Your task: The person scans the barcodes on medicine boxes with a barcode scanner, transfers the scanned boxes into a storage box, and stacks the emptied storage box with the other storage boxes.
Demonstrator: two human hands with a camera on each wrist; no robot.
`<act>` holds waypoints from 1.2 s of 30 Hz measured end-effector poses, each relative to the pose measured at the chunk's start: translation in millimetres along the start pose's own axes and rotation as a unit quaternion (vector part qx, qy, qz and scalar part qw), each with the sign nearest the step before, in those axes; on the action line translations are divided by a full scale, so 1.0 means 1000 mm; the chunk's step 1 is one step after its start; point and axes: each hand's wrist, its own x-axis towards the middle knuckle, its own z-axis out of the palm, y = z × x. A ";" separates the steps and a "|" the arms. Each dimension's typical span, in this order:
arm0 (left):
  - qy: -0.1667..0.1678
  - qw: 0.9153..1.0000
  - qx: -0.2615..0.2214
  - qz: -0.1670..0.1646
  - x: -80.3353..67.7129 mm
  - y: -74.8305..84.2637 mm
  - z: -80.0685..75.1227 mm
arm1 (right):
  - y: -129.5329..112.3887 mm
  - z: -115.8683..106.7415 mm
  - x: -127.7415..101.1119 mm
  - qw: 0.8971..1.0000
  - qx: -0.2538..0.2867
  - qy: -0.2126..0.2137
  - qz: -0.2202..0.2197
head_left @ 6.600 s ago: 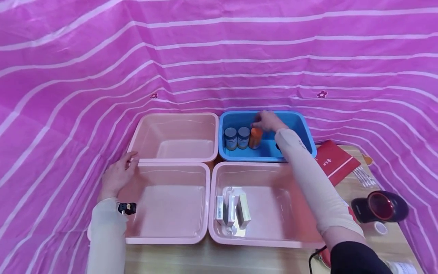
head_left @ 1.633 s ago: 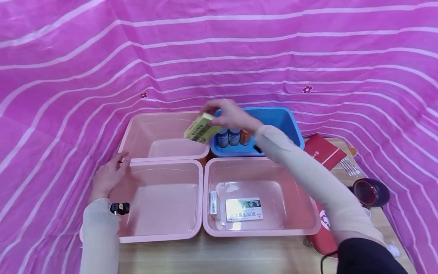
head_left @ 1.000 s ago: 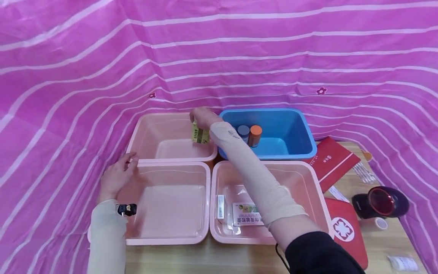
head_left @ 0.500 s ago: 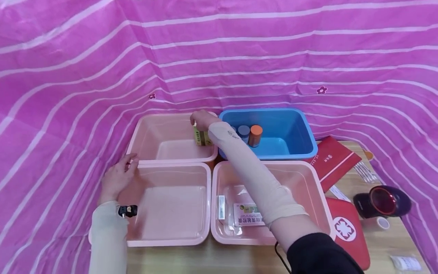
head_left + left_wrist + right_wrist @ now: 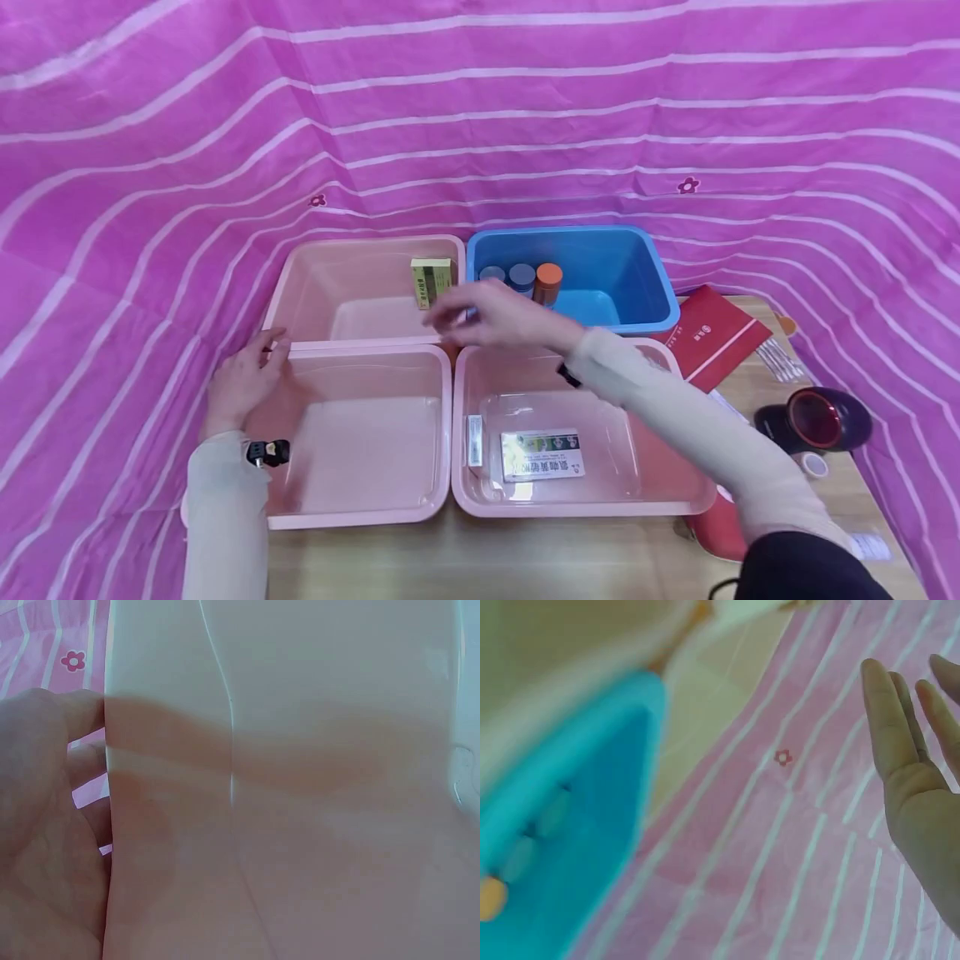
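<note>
A yellow-green box (image 5: 431, 282) stands upright in the far left pink bin (image 5: 315, 283), against its right wall. My right hand (image 5: 491, 315) hovers empty just in front of it with straight fingers (image 5: 889, 720). The blue bin (image 5: 637, 275) holds two blue-capped bottles (image 5: 507, 277) and an orange-capped bottle (image 5: 548, 282). In the near right pink bin (image 5: 660, 492) a flat white box (image 5: 542, 454) lies beside a small upright box (image 5: 474, 440). My left hand (image 5: 242, 379) rests on the left rim of the near left pink bin (image 5: 360, 517), fingers (image 5: 71, 727) against its wall.
To the right on the wooden table lie a red booklet (image 5: 708, 335), a red pouch (image 5: 716, 527) partly under my arm, a dark scanner (image 5: 813, 421) and a small white cap (image 5: 810, 463). Pink striped cloth surrounds the bins.
My right hand let go of the yellow-green box in the far left bin and drew back toward me, now empty. The left hand stayed on the bin rim.
</note>
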 end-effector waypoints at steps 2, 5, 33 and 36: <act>0.002 1.000 -0.001 0.001 0.001 0.000 0.000 | 0.003 0.009 -0.030 1.000 0.023 -0.007 0.001; -0.001 1.000 -0.003 0.002 0.001 0.001 0.000 | 0.016 0.028 -0.067 0.998 0.054 -0.037 0.024; -0.010 1.000 -0.005 -0.003 0.003 0.002 -0.002 | 0.072 0.116 -0.087 0.985 0.012 -0.105 0.139; -0.014 1.000 -0.006 -0.005 0.002 0.001 0.000 | 0.071 0.113 -0.088 0.985 -0.005 -0.122 0.121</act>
